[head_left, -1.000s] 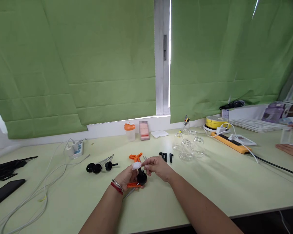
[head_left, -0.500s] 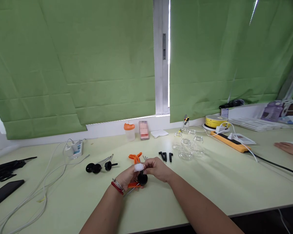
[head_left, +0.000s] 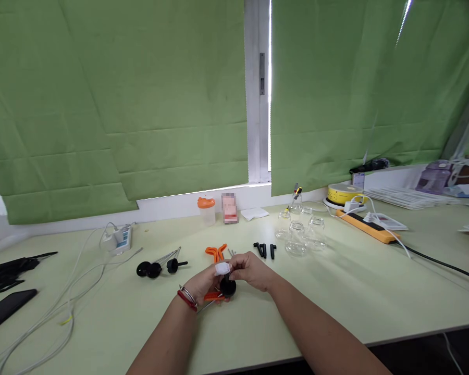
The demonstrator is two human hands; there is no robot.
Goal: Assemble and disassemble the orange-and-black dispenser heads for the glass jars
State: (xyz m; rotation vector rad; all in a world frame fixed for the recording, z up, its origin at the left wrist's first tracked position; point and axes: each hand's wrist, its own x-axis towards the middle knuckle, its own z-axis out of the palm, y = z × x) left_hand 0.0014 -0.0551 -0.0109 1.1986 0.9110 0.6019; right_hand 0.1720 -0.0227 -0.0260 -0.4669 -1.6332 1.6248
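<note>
My left hand (head_left: 207, 284), with bracelets at its wrist, is closed around a black round cap (head_left: 228, 288) with a short stem. A thin metal rod (head_left: 209, 306) sticks out toward me, and an orange piece (head_left: 214, 296) shows under the left fingers. Over the left thumb sits a white covering (head_left: 222, 269). My right hand (head_left: 252, 270) pinches at the cap's stem from the right; the fingertips partly hide the contact. Just beyond the hands lie orange forked parts (head_left: 216, 253). Black L-shaped pieces (head_left: 263, 250) rest to their right.
Left of my hands lie black caps with metal rods (head_left: 153, 269). Glass jars (head_left: 296, 239) stand at right, near an orange power strip (head_left: 367, 227). A cup with an orange lid (head_left: 207, 211) is at the back. White cables (head_left: 72, 291) and a black phone (head_left: 8, 311) are far left.
My hands keep nearly the same pose around the black cap. At the far right edge, another person's hand has drawn back almost out of view. The view has shifted very slightly.
</note>
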